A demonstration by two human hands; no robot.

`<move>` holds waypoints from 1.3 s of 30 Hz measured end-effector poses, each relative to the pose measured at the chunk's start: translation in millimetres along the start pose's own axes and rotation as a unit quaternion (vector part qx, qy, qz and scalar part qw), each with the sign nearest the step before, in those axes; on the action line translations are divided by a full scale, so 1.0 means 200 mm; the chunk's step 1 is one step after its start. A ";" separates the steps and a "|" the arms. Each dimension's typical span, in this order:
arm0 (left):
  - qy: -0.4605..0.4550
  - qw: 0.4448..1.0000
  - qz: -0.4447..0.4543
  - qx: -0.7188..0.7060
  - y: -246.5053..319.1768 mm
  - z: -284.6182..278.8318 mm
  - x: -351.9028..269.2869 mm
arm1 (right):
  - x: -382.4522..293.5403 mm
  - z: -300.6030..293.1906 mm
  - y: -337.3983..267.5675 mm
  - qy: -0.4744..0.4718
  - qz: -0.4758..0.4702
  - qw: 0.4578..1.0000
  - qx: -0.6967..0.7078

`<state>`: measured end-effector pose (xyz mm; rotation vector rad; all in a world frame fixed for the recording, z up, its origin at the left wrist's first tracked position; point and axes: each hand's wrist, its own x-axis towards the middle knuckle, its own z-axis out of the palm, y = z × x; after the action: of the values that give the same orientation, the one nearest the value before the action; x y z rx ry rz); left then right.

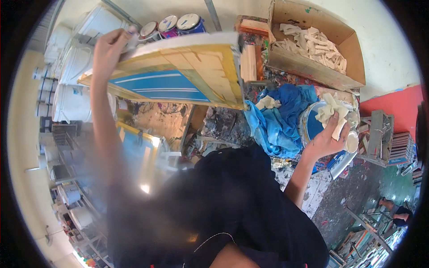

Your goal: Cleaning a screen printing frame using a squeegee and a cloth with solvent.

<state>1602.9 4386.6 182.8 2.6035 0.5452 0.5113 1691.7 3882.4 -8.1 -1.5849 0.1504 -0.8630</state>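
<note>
A screen-printing frame (187, 72) with a blue mesh panel, pale stripes and yellow tape stands tilted before me. My left hand (112, 43) is raised at its upper left corner, fingers closed around something blurred, perhaps a pale cloth; whether it touches the frame I cannot tell. On the right, my right hand (326, 139) grips a crumpled cream rag (332, 112) over a white bucket (303, 122) of blue paint. Stained blue cloths (280, 114) lie beside the bucket, with another cream rag (268, 102) on them.
A cardboard box (311, 72) of cream cloth strips sits at the back right. Paint cans (191, 23) and white pails (72, 102) stand behind and left. A wooden rack (377, 137) is at far right; another person (400, 214) is partly visible lower right.
</note>
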 end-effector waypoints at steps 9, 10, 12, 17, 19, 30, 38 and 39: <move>0.097 0.995 -0.031 -0.011 -0.08 -0.57 0.01 | 0.01 0.02 0.02 -0.074 -0.034 0.994 -0.075; 0.094 0.995 -0.031 -0.009 -0.15 -0.66 0.03 | 0.01 0.02 0.03 -0.073 -0.031 0.994 -0.077; 0.190 0.981 -0.024 0.023 -0.31 -0.86 0.06 | 0.00 0.04 0.05 -0.093 -0.044 0.993 -0.054; 0.246 0.968 -0.044 0.024 -0.35 -1.21 0.15 | -0.01 0.06 0.06 -0.087 0.003 0.996 -0.013; 0.262 0.960 -0.076 0.061 -0.36 -1.35 0.13 | -0.02 0.08 0.05 -0.097 0.017 0.995 0.000; -0.013 0.995 -0.005 0.099 0.16 -0.26 -0.07 | -0.12 0.21 0.12 -0.184 0.052 0.981 0.038; 0.016 0.992 -0.027 0.121 0.29 0.37 0.02 | -0.27 0.37 0.07 -0.293 0.151 0.942 0.062; 0.011 0.993 -0.022 0.117 0.26 0.43 0.03 | -0.29 0.39 0.04 -0.301 0.189 0.930 0.089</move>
<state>1660.4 4318.7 137.4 2.8026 0.7056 0.4892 1701.1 3974.9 -37.5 -1.5136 -0.0618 -0.0665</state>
